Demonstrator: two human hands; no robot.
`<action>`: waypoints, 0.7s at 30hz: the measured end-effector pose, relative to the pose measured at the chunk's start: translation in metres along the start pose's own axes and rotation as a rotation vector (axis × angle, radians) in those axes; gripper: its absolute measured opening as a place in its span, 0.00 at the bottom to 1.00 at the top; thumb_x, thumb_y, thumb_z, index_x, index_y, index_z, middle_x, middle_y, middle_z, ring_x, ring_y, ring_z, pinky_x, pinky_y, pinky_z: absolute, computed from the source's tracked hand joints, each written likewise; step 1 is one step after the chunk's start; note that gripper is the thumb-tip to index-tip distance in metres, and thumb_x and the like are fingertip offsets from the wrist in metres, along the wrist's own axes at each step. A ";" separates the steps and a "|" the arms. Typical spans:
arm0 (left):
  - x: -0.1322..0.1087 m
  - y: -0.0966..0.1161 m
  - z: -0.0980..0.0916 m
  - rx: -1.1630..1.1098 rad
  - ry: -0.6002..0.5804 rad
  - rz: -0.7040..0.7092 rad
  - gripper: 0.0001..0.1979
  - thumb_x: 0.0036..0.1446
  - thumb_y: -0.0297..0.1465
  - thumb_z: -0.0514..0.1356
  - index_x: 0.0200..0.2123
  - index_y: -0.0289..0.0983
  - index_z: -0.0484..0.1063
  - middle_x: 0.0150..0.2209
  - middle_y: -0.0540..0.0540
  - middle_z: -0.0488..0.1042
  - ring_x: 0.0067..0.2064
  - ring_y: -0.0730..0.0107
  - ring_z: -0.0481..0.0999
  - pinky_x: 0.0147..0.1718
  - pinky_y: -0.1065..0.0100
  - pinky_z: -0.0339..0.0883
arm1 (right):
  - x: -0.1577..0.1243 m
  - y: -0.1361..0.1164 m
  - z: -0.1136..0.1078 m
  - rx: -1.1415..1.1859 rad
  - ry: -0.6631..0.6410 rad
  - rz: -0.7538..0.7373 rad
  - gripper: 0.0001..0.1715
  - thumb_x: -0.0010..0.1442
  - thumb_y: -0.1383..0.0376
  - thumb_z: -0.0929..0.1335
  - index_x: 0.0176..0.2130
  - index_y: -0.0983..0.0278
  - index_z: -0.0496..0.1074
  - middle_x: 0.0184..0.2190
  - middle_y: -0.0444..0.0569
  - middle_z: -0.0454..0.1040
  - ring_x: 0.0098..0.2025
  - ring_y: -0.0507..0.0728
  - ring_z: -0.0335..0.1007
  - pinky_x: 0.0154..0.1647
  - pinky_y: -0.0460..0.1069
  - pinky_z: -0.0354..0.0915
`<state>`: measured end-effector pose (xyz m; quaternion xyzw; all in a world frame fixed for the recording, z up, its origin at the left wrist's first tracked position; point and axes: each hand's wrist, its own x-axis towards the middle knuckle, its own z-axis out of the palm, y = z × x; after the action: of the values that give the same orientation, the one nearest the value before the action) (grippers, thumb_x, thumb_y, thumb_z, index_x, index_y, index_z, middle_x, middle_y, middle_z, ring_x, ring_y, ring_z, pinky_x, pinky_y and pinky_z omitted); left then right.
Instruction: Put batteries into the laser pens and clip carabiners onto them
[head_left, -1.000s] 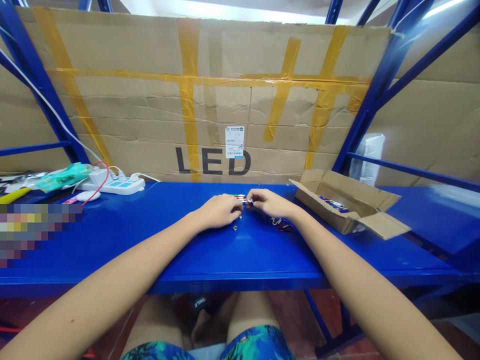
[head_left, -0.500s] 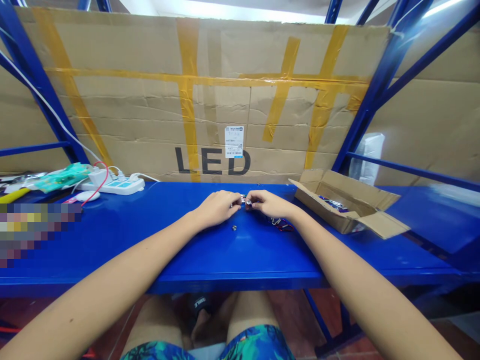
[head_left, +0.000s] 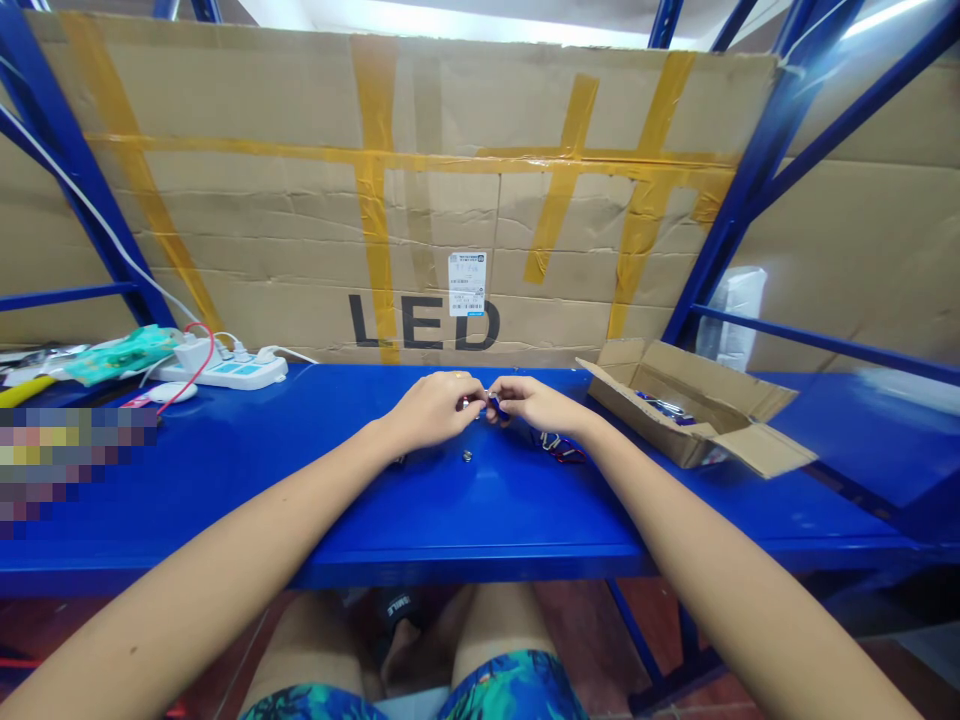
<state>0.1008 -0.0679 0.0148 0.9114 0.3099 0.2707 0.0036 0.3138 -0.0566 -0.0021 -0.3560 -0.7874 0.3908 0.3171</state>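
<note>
**Q:** Head view: where are the hands, and what is the state of each grip?

**A:** The left hand (head_left: pixel 433 410) and right hand (head_left: pixel 536 405) sit over the middle of the blue steel surface (head_left: pixel 225 500), fingertips meeting. Both grips are pressed together, pinching a small metal-and-blue part (head_left: pixel 486 404) between them. Its exact type cannot be told: it is too small, and the fingers cover most of it.

**Q:** What lies closest to the hands?

**A:** A small round metal ring (head_left: pixel 467 456) lies on the surface just in front of them. A tangle of dark and red wires (head_left: pixel 561 449) lies just beside the right hand.

**Q:** What else is on the surface?

**A:** To the right stands an open cardboard box (head_left: pixel 690 415), flaps spread, with metal pieces (head_left: pixel 664 405) inside. Well to the left are a white power strip (head_left: pixel 221 371), a white computer mouse (head_left: pixel 172 392), a green packet (head_left: pixel 120 355) and a yellow handle (head_left: pixel 22 392).

**Q:** What obstructs the view?

**A:** A blurred patch (head_left: pixel 67 470) covers the surface's left side. Behind the surface, a taped cardboard sheet (head_left: pixel 300 230) printed "LED" closes off the rear between blue rack uprights (head_left: pixel 90 200).
</note>
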 end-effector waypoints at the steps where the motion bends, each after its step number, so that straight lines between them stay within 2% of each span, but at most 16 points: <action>1: -0.001 0.000 -0.005 -0.044 -0.076 0.000 0.10 0.58 0.29 0.56 0.37 0.38 0.77 0.35 0.46 0.78 0.36 0.67 0.74 0.37 0.66 0.64 | 0.000 0.000 0.000 0.001 0.003 0.003 0.06 0.55 0.72 0.63 0.34 0.64 0.67 0.30 0.47 0.73 0.32 0.53 0.68 0.38 0.51 0.64; 5: -0.004 0.000 -0.019 -0.289 -0.494 -0.023 0.08 0.53 0.30 0.60 0.35 0.39 0.78 0.33 0.49 0.79 0.33 0.70 0.75 0.33 0.71 0.63 | 0.000 0.000 0.000 -0.006 0.003 0.021 0.05 0.56 0.72 0.63 0.34 0.64 0.67 0.29 0.46 0.72 0.30 0.52 0.66 0.37 0.51 0.64; 7: -0.006 0.001 -0.020 -0.326 -0.582 -0.045 0.07 0.51 0.29 0.61 0.34 0.39 0.78 0.33 0.50 0.79 0.33 0.70 0.75 0.32 0.71 0.63 | 0.000 0.001 0.001 -0.009 -0.001 0.026 0.06 0.56 0.72 0.62 0.35 0.64 0.66 0.29 0.46 0.72 0.30 0.53 0.66 0.37 0.51 0.64; 9: -0.007 0.002 -0.018 -0.305 -0.586 -0.053 0.07 0.50 0.27 0.60 0.33 0.39 0.78 0.33 0.50 0.79 0.34 0.70 0.75 0.32 0.71 0.62 | 0.000 0.002 0.001 -0.017 -0.006 0.024 0.06 0.56 0.71 0.63 0.36 0.64 0.66 0.30 0.46 0.73 0.31 0.53 0.67 0.37 0.51 0.64; 12: -0.007 0.002 -0.014 -0.259 -0.541 -0.044 0.06 0.50 0.27 0.59 0.32 0.39 0.76 0.31 0.50 0.78 0.32 0.70 0.74 0.30 0.71 0.61 | -0.001 0.001 0.001 -0.015 -0.009 0.018 0.05 0.57 0.71 0.63 0.36 0.64 0.67 0.30 0.46 0.72 0.31 0.53 0.67 0.38 0.51 0.64; 14: -0.006 0.001 -0.011 -0.236 -0.469 -0.058 0.05 0.51 0.28 0.58 0.31 0.38 0.75 0.29 0.50 0.77 0.29 0.71 0.72 0.29 0.71 0.60 | -0.001 -0.001 0.002 0.001 -0.005 0.021 0.05 0.57 0.71 0.63 0.36 0.64 0.67 0.29 0.46 0.72 0.31 0.53 0.67 0.37 0.51 0.65; 19: 0.001 -0.001 -0.006 -0.265 -0.064 -0.180 0.06 0.54 0.28 0.57 0.33 0.36 0.73 0.30 0.49 0.76 0.32 0.71 0.73 0.32 0.69 0.62 | -0.002 -0.009 0.004 0.036 -0.015 0.056 0.06 0.58 0.70 0.63 0.37 0.64 0.67 0.29 0.45 0.70 0.31 0.53 0.67 0.35 0.50 0.66; 21: 0.002 -0.001 -0.003 -0.295 0.033 -0.201 0.06 0.55 0.28 0.56 0.34 0.36 0.73 0.30 0.49 0.76 0.32 0.71 0.72 0.32 0.69 0.63 | -0.003 -0.012 0.005 0.028 -0.030 0.050 0.06 0.59 0.70 0.62 0.38 0.64 0.67 0.30 0.46 0.69 0.31 0.53 0.67 0.34 0.50 0.66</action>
<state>0.1001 -0.0667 0.0187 0.8610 0.3562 0.3264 0.1592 0.3078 -0.0663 0.0053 -0.3653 -0.7774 0.4149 0.3000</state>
